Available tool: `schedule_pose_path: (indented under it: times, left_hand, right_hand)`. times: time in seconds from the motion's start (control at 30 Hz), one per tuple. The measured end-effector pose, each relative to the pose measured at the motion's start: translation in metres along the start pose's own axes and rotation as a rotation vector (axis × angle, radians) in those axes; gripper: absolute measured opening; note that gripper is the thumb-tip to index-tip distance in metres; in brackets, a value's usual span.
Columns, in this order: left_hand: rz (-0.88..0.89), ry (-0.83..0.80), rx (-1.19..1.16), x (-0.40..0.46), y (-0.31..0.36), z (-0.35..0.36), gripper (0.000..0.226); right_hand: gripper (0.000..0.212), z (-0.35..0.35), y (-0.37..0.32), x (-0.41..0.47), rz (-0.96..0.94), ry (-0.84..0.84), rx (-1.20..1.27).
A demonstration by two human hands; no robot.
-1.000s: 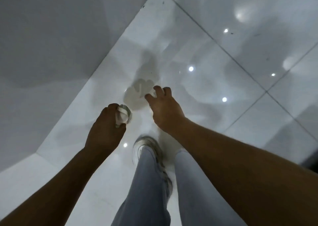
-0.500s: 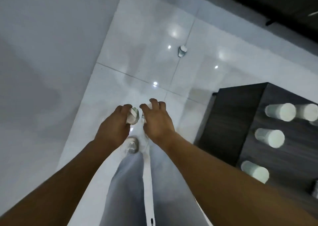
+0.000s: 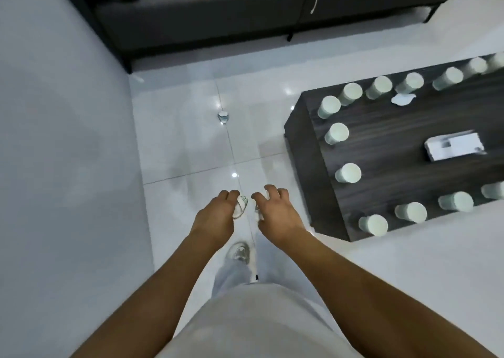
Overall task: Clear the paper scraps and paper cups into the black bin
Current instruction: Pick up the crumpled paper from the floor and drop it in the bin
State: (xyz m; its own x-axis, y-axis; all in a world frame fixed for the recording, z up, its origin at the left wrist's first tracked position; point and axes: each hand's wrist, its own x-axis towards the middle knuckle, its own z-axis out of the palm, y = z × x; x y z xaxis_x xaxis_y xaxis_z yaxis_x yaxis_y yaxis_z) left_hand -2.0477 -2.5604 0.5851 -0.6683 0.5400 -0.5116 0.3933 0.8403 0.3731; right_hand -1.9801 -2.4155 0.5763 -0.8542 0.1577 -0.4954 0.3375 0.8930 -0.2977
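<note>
Left hand [image 3: 215, 216] gripping crushed paper cup [image 3: 240, 207], long axis running away from body, slightly tilted right. Right hand [image 3: 275, 213] curled round white scrap [image 3: 259, 213], mostly hidden, orientation unclear. Both held over white tile floor [image 3: 191, 139], side by side, apart. Another cup [image 3: 223, 117] on floor ahead. Upside-down cups [image 3: 348, 173] ringing dark table [image 3: 381, 139] at right. Dark sofa [image 3: 218, 17] beyond.

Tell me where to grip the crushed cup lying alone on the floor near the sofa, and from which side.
Both hands are full: the left hand grips a crumpled cup, the right hand a scrap. Free one first. The floor cup looks squashed and lies low on the tile, so probably come straight down from above and pinch its flattened sides with the fingers. Its exact pose is too small to tell.
</note>
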Motion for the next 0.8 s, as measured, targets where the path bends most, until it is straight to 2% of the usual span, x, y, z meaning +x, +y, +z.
schedule_pose_path:
  times: [0.17,0.33,0.5,0.8]
  left_hand:
    - [0.155,-0.093,0.145,-0.016,0.055,0.003,0.057]
    - [0.359,-0.189,0.262,-0.025,0.146,0.034,0.056]
    - [0.548,-0.274,0.35,-0.048,0.265,0.095,0.053]
    - [0.774,-0.365,0.503,-0.122,0.473,0.241,0.048]
  right_hand:
    - [0.053,0.013,0.045,-0.08,0.185,0.054,0.142]
    - [0.055,0.027,0.111,-0.164,0.42,0.17,0.308]
    - [0.055,0.044,0.194,-0.261,0.592,0.249,0.4]
    - [0.055,0.079,0.352,-0.458,0.839,0.367,0.508]
